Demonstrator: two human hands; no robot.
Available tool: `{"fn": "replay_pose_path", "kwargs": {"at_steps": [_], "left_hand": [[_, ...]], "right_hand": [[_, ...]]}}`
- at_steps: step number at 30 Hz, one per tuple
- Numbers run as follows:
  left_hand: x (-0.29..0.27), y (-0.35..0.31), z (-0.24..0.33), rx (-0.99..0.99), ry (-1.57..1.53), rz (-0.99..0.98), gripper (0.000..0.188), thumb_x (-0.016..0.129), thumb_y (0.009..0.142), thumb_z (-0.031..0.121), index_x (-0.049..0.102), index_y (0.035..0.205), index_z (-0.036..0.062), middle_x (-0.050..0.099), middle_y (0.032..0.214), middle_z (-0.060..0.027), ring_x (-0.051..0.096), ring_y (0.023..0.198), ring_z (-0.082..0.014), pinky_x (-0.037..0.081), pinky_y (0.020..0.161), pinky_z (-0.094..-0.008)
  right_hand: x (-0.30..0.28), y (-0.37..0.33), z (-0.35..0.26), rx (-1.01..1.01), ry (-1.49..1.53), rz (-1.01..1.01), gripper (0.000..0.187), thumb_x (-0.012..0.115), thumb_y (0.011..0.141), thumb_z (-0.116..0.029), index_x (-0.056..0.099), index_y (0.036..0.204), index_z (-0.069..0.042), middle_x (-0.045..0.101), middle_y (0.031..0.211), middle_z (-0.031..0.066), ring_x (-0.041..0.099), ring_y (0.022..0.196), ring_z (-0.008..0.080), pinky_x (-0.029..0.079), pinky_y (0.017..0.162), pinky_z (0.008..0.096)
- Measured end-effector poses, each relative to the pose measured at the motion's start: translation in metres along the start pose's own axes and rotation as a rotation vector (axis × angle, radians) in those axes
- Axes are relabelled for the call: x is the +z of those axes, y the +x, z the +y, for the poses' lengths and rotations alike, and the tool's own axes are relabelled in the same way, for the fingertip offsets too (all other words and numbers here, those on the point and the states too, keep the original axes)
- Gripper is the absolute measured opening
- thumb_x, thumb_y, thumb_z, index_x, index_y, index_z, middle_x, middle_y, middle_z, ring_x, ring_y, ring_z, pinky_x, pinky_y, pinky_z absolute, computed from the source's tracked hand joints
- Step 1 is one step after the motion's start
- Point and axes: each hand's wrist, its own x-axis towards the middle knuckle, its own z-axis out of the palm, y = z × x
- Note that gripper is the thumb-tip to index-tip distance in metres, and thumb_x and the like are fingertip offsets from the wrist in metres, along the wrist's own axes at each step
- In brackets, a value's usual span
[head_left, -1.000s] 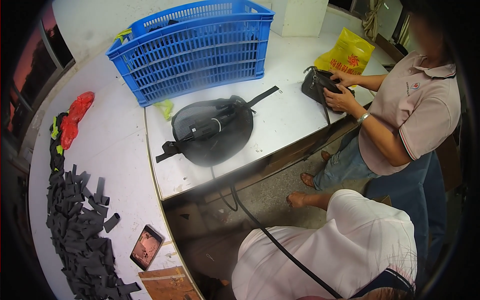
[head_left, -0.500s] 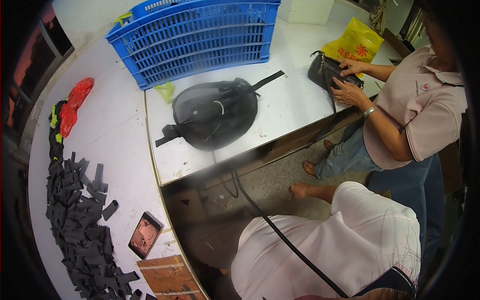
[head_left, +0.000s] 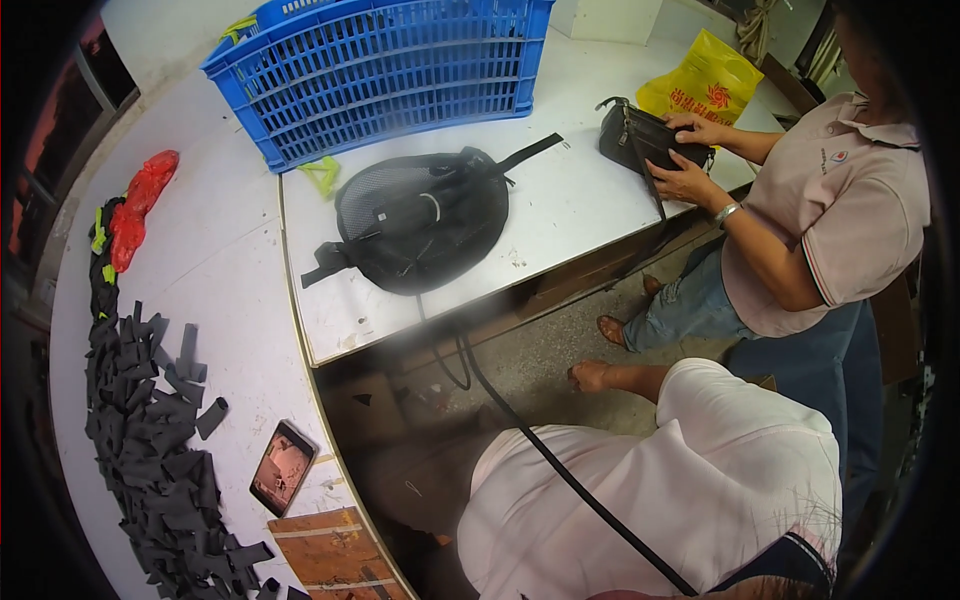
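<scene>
My right hand (head_left: 588,375) hangs low over the floor beside my pale shirt, away from the tables. Its fingers are foreshortened and too small to read. My left hand is out of view. A black mesh backpack (head_left: 425,220) lies flat on the white table with its straps spread out. Across that table stands a co-worker, whose two hands (head_left: 685,165) hold a small black zipped bag (head_left: 632,135) near the table edge. A black cable (head_left: 545,450) runs across my shirt and loops down toward the floor.
A blue plastic crate (head_left: 385,85) stands behind the backpack. Beside the co-worker lies a yellow plastic bag (head_left: 705,80). On the left table are a pile of dark grey fabric strips (head_left: 155,450), a red plastic bag (head_left: 140,210), a phone (head_left: 283,468) and a brown board (head_left: 335,555).
The whole view has shifted slightly, so things sit a little further left and up. The co-worker's hands have moved a little on the small black bag. My right hand keeps its pose.
</scene>
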Motion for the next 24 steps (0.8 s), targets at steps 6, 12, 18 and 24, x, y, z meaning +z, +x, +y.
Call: {"fn": "replay_pose_path", "kwargs": {"at_steps": [6, 12, 18, 24], "left_hand": [[0.007, 0.002, -0.009, -0.014, 0.005, -0.006, 0.029, 0.067, 0.071, 0.021, 0.059, 0.071, -0.0065, 0.058, 0.066, -0.0241, 0.054, 0.06, -0.0393, 0.045, 0.057, -0.0464], [0.008, 0.004, -0.014, 0.012, 0.009, 0.01, 0.029, 0.067, 0.071, 0.021, 0.059, 0.071, -0.0066, 0.057, 0.066, -0.0242, 0.054, 0.06, -0.0395, 0.045, 0.058, -0.0467], [0.01, 0.005, -0.015, 0.02, -0.004, 0.016, 0.029, 0.067, 0.071, 0.021, 0.058, 0.071, -0.0066, 0.057, 0.067, -0.0243, 0.054, 0.06, -0.0397, 0.045, 0.058, -0.047], [0.01, 0.004, -0.019, 0.03, -0.012, 0.027, 0.029, 0.067, 0.071, 0.021, 0.058, 0.07, -0.0067, 0.057, 0.067, -0.0245, 0.054, 0.06, -0.0398, 0.044, 0.058, -0.0473]], "right_hand": [[0.013, 0.005, 0.009, -0.042, 0.033, 0.069, 0.025, 0.053, 0.079, -0.014, 0.064, 0.099, -0.002, 0.063, 0.101, 0.0193, 0.06, 0.098, 0.0326, 0.046, 0.085, 0.0411], [0.013, 0.005, 0.008, -0.005, 0.026, 0.024, 0.029, 0.06, 0.08, -0.02, 0.061, 0.105, -0.004, 0.063, 0.104, 0.0141, 0.059, 0.101, 0.0302, 0.045, 0.087, 0.0391], [0.012, 0.003, 0.002, -0.034, 0.058, 0.061, 0.024, 0.053, 0.077, -0.011, 0.065, 0.095, 0.001, 0.063, 0.098, 0.021, 0.06, 0.096, 0.0341, 0.046, 0.085, 0.0414], [0.003, 0.005, -0.006, 0.014, 0.014, -0.028, 0.03, 0.06, 0.08, -0.019, 0.06, 0.107, -0.004, 0.062, 0.107, 0.0149, 0.058, 0.103, 0.0295, 0.044, 0.089, 0.0377]]}}
